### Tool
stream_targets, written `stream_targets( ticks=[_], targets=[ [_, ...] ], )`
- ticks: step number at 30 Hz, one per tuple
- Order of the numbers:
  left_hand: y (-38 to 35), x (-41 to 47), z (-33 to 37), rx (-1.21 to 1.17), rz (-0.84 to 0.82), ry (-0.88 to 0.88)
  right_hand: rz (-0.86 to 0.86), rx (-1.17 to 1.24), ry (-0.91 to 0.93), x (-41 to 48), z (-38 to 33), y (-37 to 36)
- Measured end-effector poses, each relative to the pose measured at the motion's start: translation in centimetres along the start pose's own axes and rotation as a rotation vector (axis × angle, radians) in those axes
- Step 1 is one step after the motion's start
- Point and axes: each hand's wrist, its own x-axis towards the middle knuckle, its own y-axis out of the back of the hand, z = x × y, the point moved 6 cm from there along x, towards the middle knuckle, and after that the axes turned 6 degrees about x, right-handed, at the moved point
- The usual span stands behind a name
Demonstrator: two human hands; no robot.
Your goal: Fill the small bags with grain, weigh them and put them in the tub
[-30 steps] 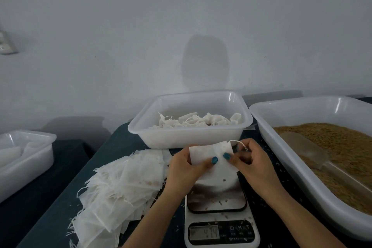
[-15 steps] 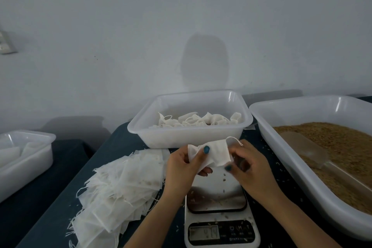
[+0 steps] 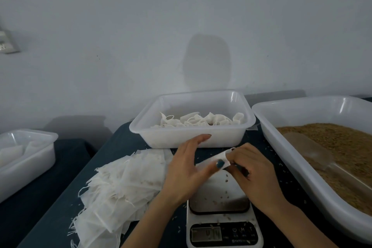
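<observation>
White nearly all round: the tubs, the heap of bags, the held bag and the scale (plate silvery, panel black). Grain golden brown, table dark teal, wall pale grey, thumbnail teal-blue.

A: How is the left hand set?
B: Back up, its fingers stretch almost straight forward, while the thumb pinches a small bag just below them.
A: And the right hand?
B: Back up too, fingers curled inward, gripping the bag's other end right beside the left thumb tip. The 2 forearms are bare and angle toward each other.
</observation>
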Motion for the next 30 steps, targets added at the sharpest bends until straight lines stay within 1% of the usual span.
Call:
stream_targets(
  ticks=[2,4,6,10,15,17,19,22,30],
  targets=[
    [-0.8,0.0,0.4,-0.040,-0.161,-0.061,-0.008,-0.007,0.046,0.1,-0.5,-0.1],
    [-1.1,-0.1,0.8,0.056,-0.217,-0.132,-0.033,-0.031,0.080,0.2,-1.0,-0.2],
    [-1.1,-0.1,1.1,0.149,-0.199,-0.177,-0.059,-0.077,0.125,0.1,-1.6,-0.3],
    [-0.8,0.1,0.7,0.165,-0.148,-0.184,-0.096,-0.171,0.201,-0.1,-2.3,-0.6],
    [-0.7,0.3,-0.1,0.144,-0.158,-0.134,-0.132,-0.246,0.235,-0.3,-2.5,-1.0],
    [-0.8,0.4,-0.5,0.129,-0.171,-0.103,-0.145,-0.241,0.226,-0.5,-2.3,-1.2],
    [-0.7,0.6,-1.0,0.105,-0.163,-0.073,-0.154,-0.190,0.173,-0.6,-2.0,-1.2],
    [-0.4,0.7,-1.6,0.090,-0.125,-0.034,-0.142,-0.124,0.019,-0.4,-1.4,-0.8],
    [-0.3,0.8,-3.2,0.188,-0.035,0.018,-0.053,-0.199,-0.231,-0.5,0.4,0.2]
  ],
)
